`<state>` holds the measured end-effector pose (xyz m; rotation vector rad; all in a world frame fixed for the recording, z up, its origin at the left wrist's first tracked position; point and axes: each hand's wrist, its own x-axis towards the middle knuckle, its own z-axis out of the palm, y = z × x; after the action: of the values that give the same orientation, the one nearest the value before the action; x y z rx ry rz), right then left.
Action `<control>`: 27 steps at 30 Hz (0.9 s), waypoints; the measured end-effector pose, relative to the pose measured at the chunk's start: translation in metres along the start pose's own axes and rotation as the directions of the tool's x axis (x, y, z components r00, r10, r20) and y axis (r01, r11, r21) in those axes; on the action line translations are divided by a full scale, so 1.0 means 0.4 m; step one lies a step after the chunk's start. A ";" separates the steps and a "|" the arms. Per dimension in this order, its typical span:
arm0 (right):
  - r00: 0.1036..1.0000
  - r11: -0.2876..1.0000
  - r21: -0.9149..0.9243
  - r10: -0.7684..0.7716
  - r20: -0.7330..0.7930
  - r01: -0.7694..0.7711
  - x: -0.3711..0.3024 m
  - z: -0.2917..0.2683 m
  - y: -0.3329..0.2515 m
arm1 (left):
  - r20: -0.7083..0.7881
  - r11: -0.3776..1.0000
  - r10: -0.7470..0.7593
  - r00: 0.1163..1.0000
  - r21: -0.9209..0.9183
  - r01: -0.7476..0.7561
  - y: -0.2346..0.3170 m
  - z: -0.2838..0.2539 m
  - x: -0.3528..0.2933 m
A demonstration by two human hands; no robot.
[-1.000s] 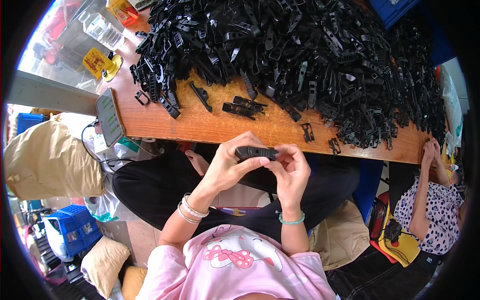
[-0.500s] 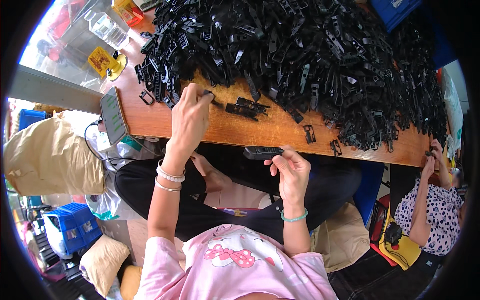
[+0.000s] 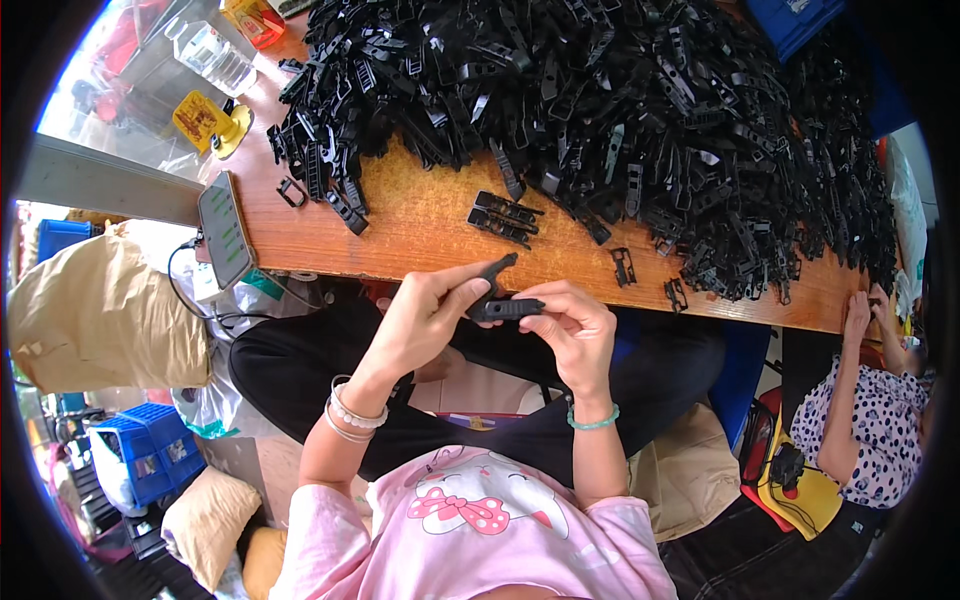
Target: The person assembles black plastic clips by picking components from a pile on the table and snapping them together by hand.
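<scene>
In front of my lap, just off the table's front edge, my two hands meet. My right hand point(image 3: 572, 332) pinches a dark, oblong ribbed plastic piece point(image 3: 508, 309) by its right end. Between the thumb and fingers of my left hand point(image 3: 425, 318) is a slim black plastic part point(image 3: 497, 267), slanting up to the right and touching or nearly touching the oblong piece's left end. Fingers hide where the two meet. Beyond my hands, several black plastic parts point(image 3: 505, 218) lie side by side on the wooden table point(image 3: 400, 240).
A large heap of black plastic parts point(image 3: 560, 110) covers the table's far side. A phone-like screen point(image 3: 228, 230) leans at the left edge, near a yellow holder point(image 3: 210, 125) and a plastic bottle point(image 3: 212, 58). At far right, another person's hands point(image 3: 865, 310) work at the table.
My left hand has come back from the tabletop toward me and to the right, bringing the slim part to the oblong piece. My right hand has barely moved.
</scene>
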<state>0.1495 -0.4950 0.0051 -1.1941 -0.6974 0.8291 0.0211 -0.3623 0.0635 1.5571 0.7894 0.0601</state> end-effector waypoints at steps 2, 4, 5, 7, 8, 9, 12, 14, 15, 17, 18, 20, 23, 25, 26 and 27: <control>0.999 0.999 0.006 -0.038 0.025 0.038 0.000 0.009 0.004 | 0.038 0.996 0.075 0.997 -0.041 -0.073 -0.031 0.004 -0.003; 0.995 0.996 -0.054 -0.077 -0.057 0.074 -0.009 0.014 0.012 | 0.090 0.943 0.310 0.947 0.096 -0.318 -0.045 0.011 -0.016; 0.996 0.996 -0.054 -0.074 -0.058 0.071 -0.015 0.015 0.017 | 0.078 0.941 0.307 0.949 0.122 -0.314 -0.038 0.019 -0.025; 0.981 0.954 -0.245 -0.190 -0.049 0.173 -0.025 0.019 0.023 | -0.034 0.901 0.360 0.932 0.274 -0.338 -0.049 0.041 -0.028; 0.981 0.954 -0.244 -0.188 -0.046 0.172 -0.028 0.019 0.027 | -0.037 0.902 0.358 0.933 0.273 -0.335 -0.057 0.043 -0.032; 0.977 0.948 -0.250 -0.210 -0.037 0.195 -0.031 0.018 0.032 | -0.046 0.903 0.361 0.931 0.268 -0.337 -0.057 0.045 -0.037; 0.962 0.968 -0.185 -0.203 -0.181 0.170 -0.012 0.054 -0.005 | -0.013 0.881 0.411 0.912 0.261 -0.394 -0.059 0.033 -0.038; 0.934 0.986 -0.105 -0.154 -0.321 0.127 -0.011 0.058 -0.016 | 0.022 0.859 0.453 0.891 0.256 -0.443 -0.061 0.028 -0.041; 0.967 0.955 -0.236 -0.215 -0.133 0.180 -0.015 0.038 -0.015 | 0.062 0.853 0.437 0.897 0.288 -0.435 -0.056 0.026 -0.044; 0.958 0.898 -0.335 -0.276 0.074 0.285 -0.017 0.006 0.010 | 0.099 0.805 0.473 0.875 0.356 -0.475 -0.044 0.038 -0.053; 0.958 0.899 -0.332 -0.275 0.077 0.285 -0.020 0.002 0.013 | 0.096 0.789 0.492 0.866 0.373 -0.489 -0.049 0.044 -0.052; 0.971 0.914 -0.327 -0.235 0.050 0.238 -0.021 0.001 0.013 | 0.128 0.825 0.435 0.891 0.339 -0.451 -0.055 0.035 -0.047; 0.996 0.975 -0.203 -0.084 0.017 0.086 -0.021 -0.002 -0.002 | 0.038 0.824 0.515 0.856 0.255 -0.506 -0.079 0.052 -0.043; 0.992 0.968 -0.227 -0.093 0.088 0.111 -0.029 -0.027 -0.008 | 0.161 0.885 0.391 0.906 0.204 -0.418 -0.060 0.034 -0.053; 0.984 0.956 -0.255 -0.112 0.135 0.144 -0.034 -0.044 -0.007 | 0.194 0.899 0.365 0.911 0.180 -0.399 -0.050 0.027 -0.058; 0.988 0.955 -0.275 -0.074 0.137 0.109 -0.041 -0.049 -0.010 | 0.088 0.880 0.418 0.904 0.208 -0.427 -0.071 0.011 -0.052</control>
<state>0.1578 -0.5192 0.0041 -1.3607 -0.9919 0.7478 -0.0050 -0.3785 0.0458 1.9200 0.4192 0.2671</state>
